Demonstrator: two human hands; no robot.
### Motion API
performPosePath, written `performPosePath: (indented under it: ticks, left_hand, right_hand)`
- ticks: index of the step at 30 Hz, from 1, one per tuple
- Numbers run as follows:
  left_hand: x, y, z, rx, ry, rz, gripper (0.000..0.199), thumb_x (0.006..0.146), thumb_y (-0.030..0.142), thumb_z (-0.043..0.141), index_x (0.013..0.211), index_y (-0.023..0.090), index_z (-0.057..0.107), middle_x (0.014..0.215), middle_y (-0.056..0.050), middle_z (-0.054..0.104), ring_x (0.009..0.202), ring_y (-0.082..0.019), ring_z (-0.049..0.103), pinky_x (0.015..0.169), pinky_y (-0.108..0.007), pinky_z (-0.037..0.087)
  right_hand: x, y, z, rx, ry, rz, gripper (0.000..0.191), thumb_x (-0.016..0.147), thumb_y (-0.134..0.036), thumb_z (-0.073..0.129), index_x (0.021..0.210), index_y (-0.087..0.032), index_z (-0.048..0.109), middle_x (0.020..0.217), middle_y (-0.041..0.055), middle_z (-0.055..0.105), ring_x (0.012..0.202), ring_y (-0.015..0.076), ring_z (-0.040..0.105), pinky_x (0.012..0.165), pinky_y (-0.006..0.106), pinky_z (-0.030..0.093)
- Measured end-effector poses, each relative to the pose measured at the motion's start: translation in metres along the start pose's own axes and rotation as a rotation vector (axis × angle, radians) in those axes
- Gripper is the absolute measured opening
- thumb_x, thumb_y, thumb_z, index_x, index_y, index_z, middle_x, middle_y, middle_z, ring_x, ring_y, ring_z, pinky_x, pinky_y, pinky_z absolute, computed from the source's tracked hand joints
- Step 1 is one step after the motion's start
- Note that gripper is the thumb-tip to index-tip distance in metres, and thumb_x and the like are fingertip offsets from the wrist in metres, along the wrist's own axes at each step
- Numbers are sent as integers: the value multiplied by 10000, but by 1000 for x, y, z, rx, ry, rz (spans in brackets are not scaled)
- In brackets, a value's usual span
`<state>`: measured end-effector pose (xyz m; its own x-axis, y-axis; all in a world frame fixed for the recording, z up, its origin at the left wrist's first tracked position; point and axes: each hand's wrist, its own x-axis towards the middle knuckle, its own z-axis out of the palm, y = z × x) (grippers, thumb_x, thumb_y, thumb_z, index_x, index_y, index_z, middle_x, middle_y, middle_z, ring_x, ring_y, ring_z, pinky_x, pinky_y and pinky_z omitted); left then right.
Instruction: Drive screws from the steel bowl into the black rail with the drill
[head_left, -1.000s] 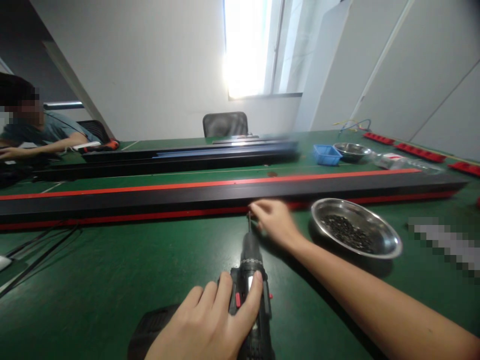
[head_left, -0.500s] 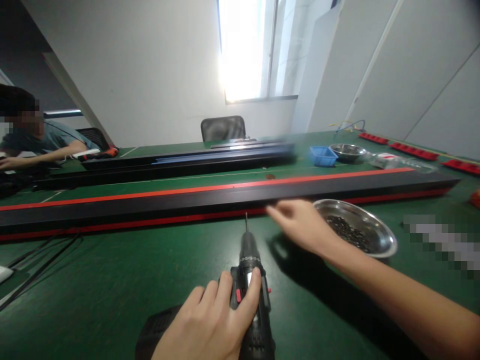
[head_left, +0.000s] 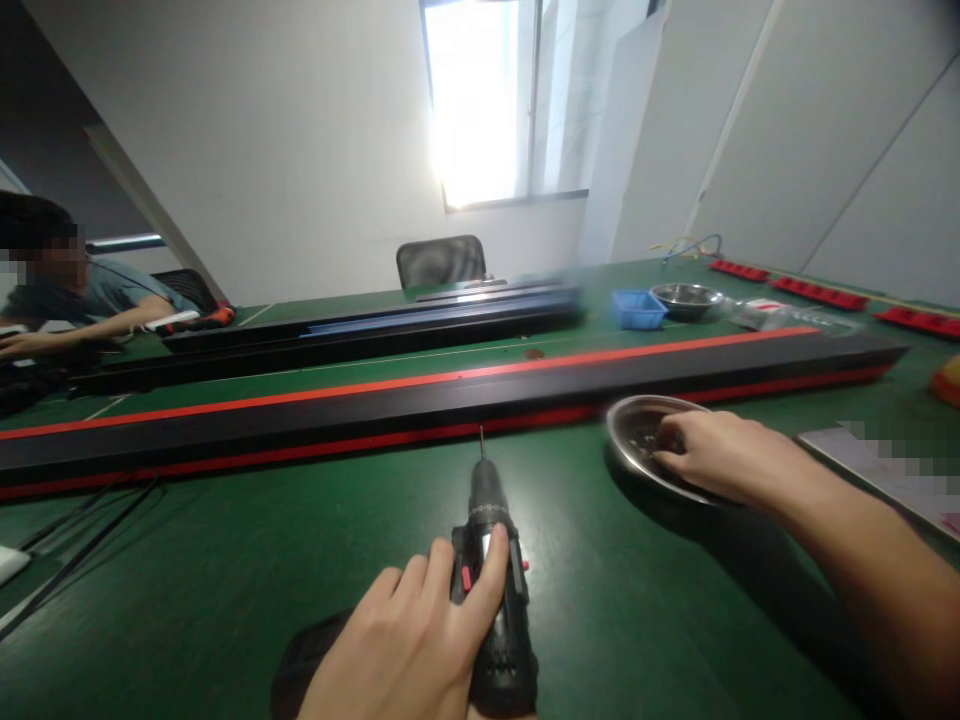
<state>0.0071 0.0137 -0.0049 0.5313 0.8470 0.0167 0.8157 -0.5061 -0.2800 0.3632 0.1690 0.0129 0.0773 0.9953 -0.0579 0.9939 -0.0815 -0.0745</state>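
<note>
My left hand [head_left: 409, 635] is wrapped round a black cordless drill [head_left: 506, 600] that lies on its side on the green table. Its thin bit points away from me, the tip close to the red lower edge of a long black bar [head_left: 420, 398] with red edges. My right hand [head_left: 712, 455] reaches into a shiny metal bowl [head_left: 621, 440], fingers curled and thumb bent in. Small dark pieces, too blurred to name for sure, lie in the bowl. Whatever the right fingertips pinch is hidden.
Behind the bar lie more long dark bars [head_left: 375, 335]. A blue plastic bin [head_left: 637, 310], a second metal bowl [head_left: 686, 298] and a clear plastic bag [head_left: 772, 315] stand far right. Black cables [head_left: 82, 545] cross the left side. Another person [head_left: 112, 300] sits at far left.
My right hand has moved right, from beside the bar into the metal bowl. The bowl has shifted slightly left in view. My left hand stays on the drill.
</note>
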Motion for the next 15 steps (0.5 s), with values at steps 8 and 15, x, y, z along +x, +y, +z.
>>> performPosePath:
  ticks: [8, 15]
  left_hand:
    - [3, 1, -4, -58, -3, -16, 1074, 829, 878, 430, 1630, 203, 193, 1128, -190, 635, 909, -326, 664, 753, -467, 576]
    - [1, 4, 0, 54, 1, 46, 823, 967, 549, 498, 1629, 176, 184, 1106, -210, 663, 803, -289, 678, 675, -411, 573]
  right_hand:
    - [1, -1, -7, -15, -24, 34, 175, 863, -329, 658, 936, -274, 808, 937, 152, 742, 760, 282, 676, 624, 366, 379]
    - [3, 1, -6, -30, 32, 17, 214, 897, -316, 619, 807, -209, 781, 864, 186, 720, 697, 283, 668, 600, 381, 358]
